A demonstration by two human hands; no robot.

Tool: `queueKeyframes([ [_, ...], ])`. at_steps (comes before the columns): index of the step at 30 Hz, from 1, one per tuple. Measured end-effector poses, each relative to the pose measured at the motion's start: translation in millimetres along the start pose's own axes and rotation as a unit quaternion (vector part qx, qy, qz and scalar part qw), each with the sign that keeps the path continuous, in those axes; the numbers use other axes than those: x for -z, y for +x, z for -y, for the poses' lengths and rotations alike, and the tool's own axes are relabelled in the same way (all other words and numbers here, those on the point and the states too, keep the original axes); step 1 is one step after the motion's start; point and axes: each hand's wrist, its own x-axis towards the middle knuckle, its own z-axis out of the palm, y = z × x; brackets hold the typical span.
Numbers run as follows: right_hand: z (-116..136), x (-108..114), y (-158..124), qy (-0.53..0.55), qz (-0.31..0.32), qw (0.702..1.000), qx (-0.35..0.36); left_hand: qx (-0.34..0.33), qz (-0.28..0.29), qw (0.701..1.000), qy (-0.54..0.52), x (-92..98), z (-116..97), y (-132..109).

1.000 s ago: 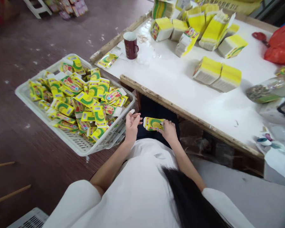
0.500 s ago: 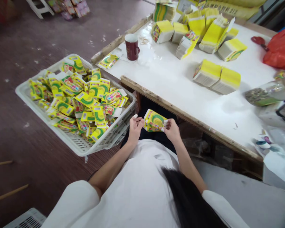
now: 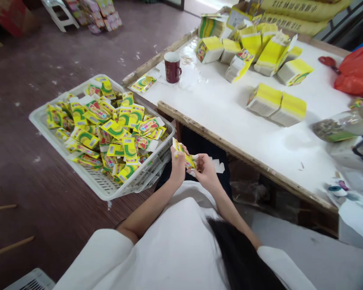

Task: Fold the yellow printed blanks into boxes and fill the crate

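Presently gripping a small yellow carton [image 3: 186,156] between both hands, curling the left hand [image 3: 177,166] around one end and pinching the other in the right hand's [image 3: 205,170] nearly closed fingers, with white flaps [image 3: 219,166] just beyond these and a basket [image 3: 151,168] left of the left fingers.

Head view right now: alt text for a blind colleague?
The left hand and right hand hold a small yellow carton. A crate heaped with similar cartons stands left; ahead, a table bears a mug and carton stacks.
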Motion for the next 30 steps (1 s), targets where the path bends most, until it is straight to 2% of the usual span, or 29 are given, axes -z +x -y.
queueKeyframes([
  [3,-2,15,4,0.016,-0.038,0.999,0.002,-0.01,0.04,0.998,-0.042,6.9,1,-4],
  [6,-3,30,5,-0.001,-0.056,0.998,0.006,0.02,0.065,0.997,-0.048,15.3,-4,-4],
  [9,0,42,4,-0.106,-0.09,0.989,0.054,0.009,0.073,0.997,-0.031,29.8,-14,2],
  [12,7,50,2,-0.274,-0.109,0.944,0.15,-0.063,0.118,0.99,0.05,46.6,-29,12],
  [14,13,50,0,-0.35,-0.069,0.912,0.2,-0.095,0.186,0.966,0.15,51.8,-37,16],
  [16,16,44,-2,-0.373,-0.037,0.898,0.231,-0.088,0.274,0.923,0.255,49.3,-40,14],
  [18,15,35,-2,-0.348,-0.085,0.902,0.242,-0.061,0.318,0.887,0.329,41.5,-37,7],
  [20,9,28,0,-0.278,-0.182,0.92,0.21,-0.049,0.294,0.881,0.369,33.3,-30,-3],
  [21,5,25,1,-0.225,-0.212,0.934,0.177,-0.052,0.266,0.885,0.38,30.2,-26,-8],
  [22,1,23,3,-0.162,-0.216,0.953,0.135,-0.061,0.24,0.887,0.389,27.8,-22,-12],
  [23,-3,21,4,-0.095,-0.195,0.972,0.089,-0.075,0.225,0.887,0.398,26.3,-19,-15],
  [25,-8,18,5,0.026,-0.1,0.995,-0.001,-0.114,0.22,0.875,0.416,25.0,-14,-19],
  [28,-10,14,4,0.12,0.029,0.989,-0.084,-0.174,0.246,0.852,0.428,26.0,-10,-19],
  [30,-10,12,4,0.133,0.05,0.985,-0.095,-0.195,0.249,0.847,0.428,27.6,-10,-18],
])
